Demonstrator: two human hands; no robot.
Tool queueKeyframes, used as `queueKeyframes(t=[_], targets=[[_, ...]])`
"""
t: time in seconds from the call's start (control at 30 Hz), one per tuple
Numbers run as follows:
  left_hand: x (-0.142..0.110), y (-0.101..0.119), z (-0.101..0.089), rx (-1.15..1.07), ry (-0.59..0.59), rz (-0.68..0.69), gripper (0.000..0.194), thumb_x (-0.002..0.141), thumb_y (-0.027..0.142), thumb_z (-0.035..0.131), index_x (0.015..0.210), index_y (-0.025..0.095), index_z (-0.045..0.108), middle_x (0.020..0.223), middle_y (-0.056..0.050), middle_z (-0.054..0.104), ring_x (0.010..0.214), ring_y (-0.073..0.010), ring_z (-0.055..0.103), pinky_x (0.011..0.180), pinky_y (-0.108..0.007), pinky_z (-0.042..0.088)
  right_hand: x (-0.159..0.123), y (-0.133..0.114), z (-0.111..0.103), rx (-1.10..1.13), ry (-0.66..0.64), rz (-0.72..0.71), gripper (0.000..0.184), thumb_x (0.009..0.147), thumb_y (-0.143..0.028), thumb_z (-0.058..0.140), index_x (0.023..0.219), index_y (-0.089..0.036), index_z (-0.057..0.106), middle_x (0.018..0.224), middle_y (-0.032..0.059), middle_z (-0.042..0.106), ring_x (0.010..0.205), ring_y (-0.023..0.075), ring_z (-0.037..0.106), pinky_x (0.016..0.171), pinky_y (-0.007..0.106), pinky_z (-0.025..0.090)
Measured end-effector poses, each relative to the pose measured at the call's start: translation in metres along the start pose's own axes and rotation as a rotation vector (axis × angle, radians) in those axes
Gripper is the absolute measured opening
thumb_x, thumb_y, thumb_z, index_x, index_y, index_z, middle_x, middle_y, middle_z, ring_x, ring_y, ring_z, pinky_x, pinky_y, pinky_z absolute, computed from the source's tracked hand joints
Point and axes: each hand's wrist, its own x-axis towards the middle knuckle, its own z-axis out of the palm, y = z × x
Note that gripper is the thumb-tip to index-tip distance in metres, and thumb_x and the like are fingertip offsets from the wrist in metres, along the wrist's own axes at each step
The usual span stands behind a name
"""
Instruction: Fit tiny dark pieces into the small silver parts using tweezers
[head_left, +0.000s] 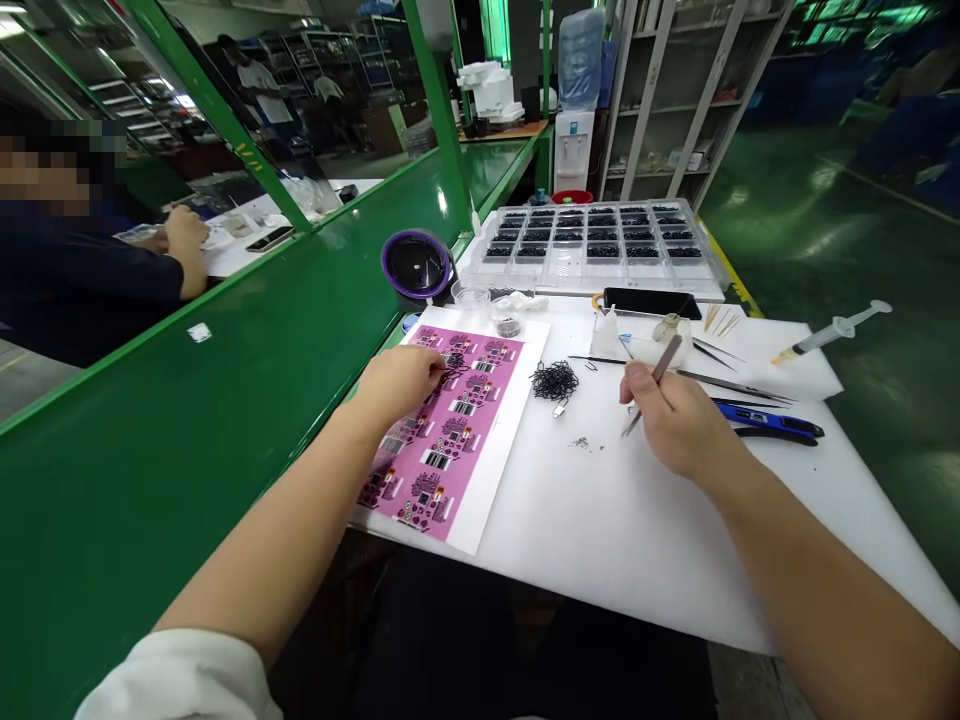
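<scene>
My left hand (401, 382) rests on the pink sheet (450, 430) of printed black parts, fingers curled in a pinch on a small black part near the sheet's top. My right hand (675, 415) is closed on a pair of tweezers (651, 388), whose tip points down at the white work mat (600, 500) near a few black specks (579, 442). A small heap of black parts (555, 380) lies between my two hands.
Blue-handled cutters (772, 422), spare tweezers (720, 378), a syringe (836, 330) and a black phone (651, 302) lie to the right and behind. A clear tray of black parts (600, 240) and a purple-rimmed magnifier (417, 264) stand at the back. Another person sits across the green conveyor (225, 400).
</scene>
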Motion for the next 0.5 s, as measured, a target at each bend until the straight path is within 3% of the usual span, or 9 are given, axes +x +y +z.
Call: queueKeyframes(t=[0.1,0.23,0.3,0.4,0.5], targets=[[0.0,-0.001,-0.001,0.047,-0.022,0.021,0.023,0.092,0.032,0.053,0.097,0.018,0.069,0.097,-0.007,0.071,0.082,-0.0199,0.064,0.07,-0.033,0.049,0.003,0.003,-0.008,-0.113,-0.075,-0.025,0.046,0.097,-0.055,0.029,0.08,-0.022,0.056,0.064,0.0035,0.06,0.065,0.0215,0.055,0.061,0.033,0.037],[-0.015,0.013,-0.013,0.084,0.016,0.035,0.028,0.091,0.026,0.043,0.1,0.022,0.069,0.099,-0.008,0.072,0.083,-0.0256,0.065,0.06,-0.032,0.045,0.006,0.007,-0.011,-0.15,-0.169,-0.055,0.027,0.09,-0.042,0.05,0.074,-0.022,0.056,0.07,0.0035,0.065,0.066,0.0207,0.058,0.061,0.032,0.038],[-0.025,0.033,-0.018,0.078,0.044,0.094,0.031,0.092,0.025,0.04,0.102,0.022,0.068,0.104,-0.009,0.071,0.089,-0.0274,0.065,0.062,-0.033,0.045,0.005,0.007,-0.011,-0.163,-0.193,-0.057,0.02,0.088,-0.037,0.054,0.074,-0.022,0.059,0.073,0.0031,0.067,0.068,0.0201,0.059,0.06,0.032,0.039],[-0.036,0.074,-0.02,0.032,0.017,0.289,0.031,0.092,0.028,0.042,0.111,0.024,0.066,0.112,-0.006,0.069,0.097,-0.0241,0.064,0.071,-0.033,0.049,0.004,0.005,-0.013,-0.177,-0.179,-0.053,0.01,0.085,-0.031,0.057,0.082,-0.022,0.062,0.083,0.0031,0.069,0.075,0.0203,0.062,0.061,0.031,0.041],[-0.041,0.11,-0.015,0.002,-0.023,0.438,0.028,0.089,0.029,0.049,0.109,0.023,0.067,0.105,-0.005,0.069,0.089,-0.0237,0.066,0.063,-0.032,0.047,0.003,0.004,-0.016,-0.19,-0.173,-0.054,0.008,0.083,-0.028,0.059,0.086,-0.022,0.064,0.086,0.0029,0.07,0.077,0.02,0.062,0.062,0.03,0.042]])
